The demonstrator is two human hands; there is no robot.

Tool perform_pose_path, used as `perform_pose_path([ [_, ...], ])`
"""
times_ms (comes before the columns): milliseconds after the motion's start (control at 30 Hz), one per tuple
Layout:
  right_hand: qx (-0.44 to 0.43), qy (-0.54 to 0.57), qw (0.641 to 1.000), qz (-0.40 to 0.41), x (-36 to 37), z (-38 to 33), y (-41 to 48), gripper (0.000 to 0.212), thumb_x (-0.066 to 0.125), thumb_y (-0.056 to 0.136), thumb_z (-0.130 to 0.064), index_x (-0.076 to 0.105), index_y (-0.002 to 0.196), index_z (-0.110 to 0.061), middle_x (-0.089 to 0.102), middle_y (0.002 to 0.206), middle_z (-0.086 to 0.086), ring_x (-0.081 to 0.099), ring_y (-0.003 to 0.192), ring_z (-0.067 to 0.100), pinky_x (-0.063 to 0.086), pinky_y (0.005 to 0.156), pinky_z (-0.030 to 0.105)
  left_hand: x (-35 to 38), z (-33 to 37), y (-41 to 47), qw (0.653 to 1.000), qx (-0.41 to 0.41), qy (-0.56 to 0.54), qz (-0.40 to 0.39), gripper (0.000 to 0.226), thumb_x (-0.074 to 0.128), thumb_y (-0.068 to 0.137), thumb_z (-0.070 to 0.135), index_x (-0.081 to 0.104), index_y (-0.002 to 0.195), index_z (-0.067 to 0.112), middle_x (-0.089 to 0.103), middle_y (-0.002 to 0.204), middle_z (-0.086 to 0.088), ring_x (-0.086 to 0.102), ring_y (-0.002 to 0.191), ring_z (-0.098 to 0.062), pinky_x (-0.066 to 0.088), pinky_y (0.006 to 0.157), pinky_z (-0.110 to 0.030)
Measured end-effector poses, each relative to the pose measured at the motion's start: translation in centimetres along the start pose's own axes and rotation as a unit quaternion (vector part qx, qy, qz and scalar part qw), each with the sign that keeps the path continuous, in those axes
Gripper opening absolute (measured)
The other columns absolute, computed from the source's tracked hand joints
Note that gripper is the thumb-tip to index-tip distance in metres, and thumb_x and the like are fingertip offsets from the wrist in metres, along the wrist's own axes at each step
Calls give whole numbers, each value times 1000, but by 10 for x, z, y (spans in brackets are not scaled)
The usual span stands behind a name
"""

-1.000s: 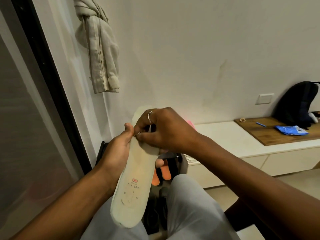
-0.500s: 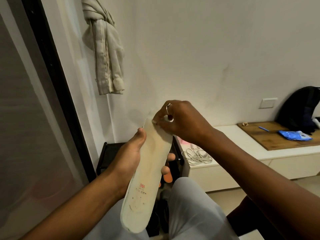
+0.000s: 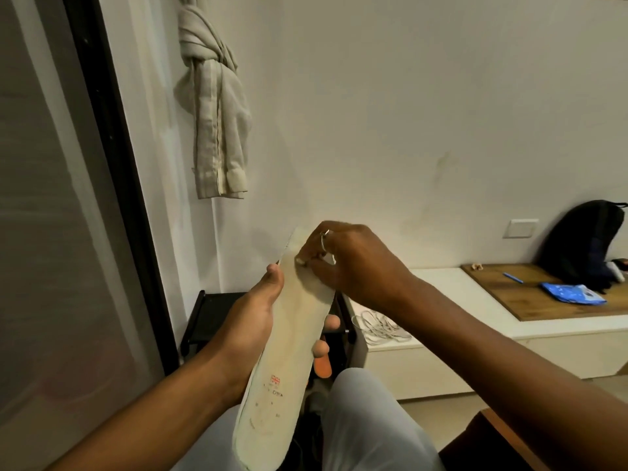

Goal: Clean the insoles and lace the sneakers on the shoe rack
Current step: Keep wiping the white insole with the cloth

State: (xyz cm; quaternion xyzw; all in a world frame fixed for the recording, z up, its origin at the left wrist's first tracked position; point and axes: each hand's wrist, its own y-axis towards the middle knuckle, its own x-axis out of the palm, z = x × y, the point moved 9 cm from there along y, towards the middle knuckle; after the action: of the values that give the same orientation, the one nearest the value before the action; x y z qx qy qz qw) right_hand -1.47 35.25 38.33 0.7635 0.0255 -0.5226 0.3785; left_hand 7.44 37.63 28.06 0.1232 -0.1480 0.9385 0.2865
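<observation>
A pale cream insole (image 3: 289,338) with a small red print near its heel stands upright in front of me. My left hand (image 3: 251,321) grips it from behind around its middle, thumb on the left edge and fingertips showing on the right. My right hand (image 3: 350,263), wearing a ring, presses bunched fingertips against the insole's toe end; whether they hold a small wipe I cannot tell. White laces (image 3: 380,326) lie loose on the low white bench. A black shoe rack (image 3: 207,321) stands below, with an orange slipper (image 3: 323,365) partly hidden behind the insole.
A low white bench (image 3: 441,287) runs along the wall on the right, with a wooden top (image 3: 530,294) bearing a blue packet (image 3: 572,293), a blue pen (image 3: 513,277) and a black backpack (image 3: 584,243). A knotted beige curtain (image 3: 214,110) hangs upper left beside a dark door frame (image 3: 112,164).
My right hand slid from the insole's middle up to its toe end. The view tilted upward, and the laces on the bench came into sight.
</observation>
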Motion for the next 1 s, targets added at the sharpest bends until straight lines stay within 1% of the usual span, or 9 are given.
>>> perform_pose_path([
  [100, 32, -14, 999, 31, -8, 12, 11, 15, 70, 86, -5, 80, 95, -12, 72, 98, 0, 68, 82, 16, 56, 77, 35, -1, 1, -1, 1000, -4, 8, -2, 68, 20, 100, 63, 68, 116, 18, 75, 93, -16, 69, 66, -27, 58, 62, -37],
  [167, 18, 15, 999, 25, -4, -1, 7, 14, 74, 85, -5, 81, 94, -13, 73, 96, -1, 68, 82, 14, 55, 76, 31, -5, 4, -1, 1000, 9, 2, 3, 70, 21, 99, 65, 67, 118, 17, 75, 93, -18, 69, 66, -28, 57, 61, -37],
  [267, -54, 61, 996, -46, 15, -41, -11, 14, 76, 85, -6, 80, 96, -14, 73, 98, -2, 67, 86, 8, 53, 79, 19, -15, 12, 0, 997, 50, -19, 47, 66, 26, 100, 63, 69, 118, 15, 72, 79, -16, 69, 60, -29, 58, 54, -34],
  [333, -80, 53, 992, -81, 21, -49, -16, 15, 73, 88, -9, 79, 101, -14, 72, 102, -2, 66, 91, 7, 53, 82, 18, -19, 14, 0, 995, 62, -22, 69, 62, 28, 100, 61, 70, 116, 19, 72, 76, -13, 69, 59, -27, 58, 52, -33],
  [567, 4, -29, 999, 24, -12, 1, 14, 14, 70, 88, -7, 80, 95, -14, 72, 99, 0, 68, 87, 17, 57, 78, 38, -10, 6, 2, 1000, 24, -6, 1, 70, 23, 94, 70, 65, 125, 23, 73, 108, -21, 69, 70, -29, 56, 65, -38],
  [733, -78, 31, 994, -67, 19, -55, -16, 15, 73, 86, -7, 80, 96, -16, 72, 100, -2, 65, 90, 9, 51, 80, 17, -27, 16, 1, 993, 78, -12, 85, 58, 29, 101, 61, 71, 116, 23, 75, 81, -9, 73, 64, -24, 58, 54, -33],
  [800, -93, 35, 991, -88, 23, -60, -20, 15, 72, 89, -8, 80, 99, -15, 72, 101, -1, 65, 91, 10, 50, 82, 15, -31, 17, 0, 991, 84, -7, 105, 55, 31, 100, 61, 71, 116, 26, 75, 78, -5, 73, 65, -21, 57, 54, -32],
  [900, -76, -11, 996, -39, 7, -40, -3, 15, 69, 89, -7, 80, 96, -15, 72, 98, 0, 67, 86, 14, 53, 81, 27, -21, 17, 2, 996, 75, -11, 49, 63, 28, 96, 68, 66, 125, 27, 75, 96, -13, 71, 72, -29, 56, 62, -36],
  [1000, -4, -41, 999, 32, -13, -14, 15, 15, 69, 87, -5, 80, 95, -11, 72, 98, 2, 68, 85, 17, 55, 79, 29, -14, 14, 1, 998, 59, 4, 8, 66, 22, 96, 68, 64, 124, 26, 73, 107, -21, 69, 71, -30, 56, 63, -36],
])
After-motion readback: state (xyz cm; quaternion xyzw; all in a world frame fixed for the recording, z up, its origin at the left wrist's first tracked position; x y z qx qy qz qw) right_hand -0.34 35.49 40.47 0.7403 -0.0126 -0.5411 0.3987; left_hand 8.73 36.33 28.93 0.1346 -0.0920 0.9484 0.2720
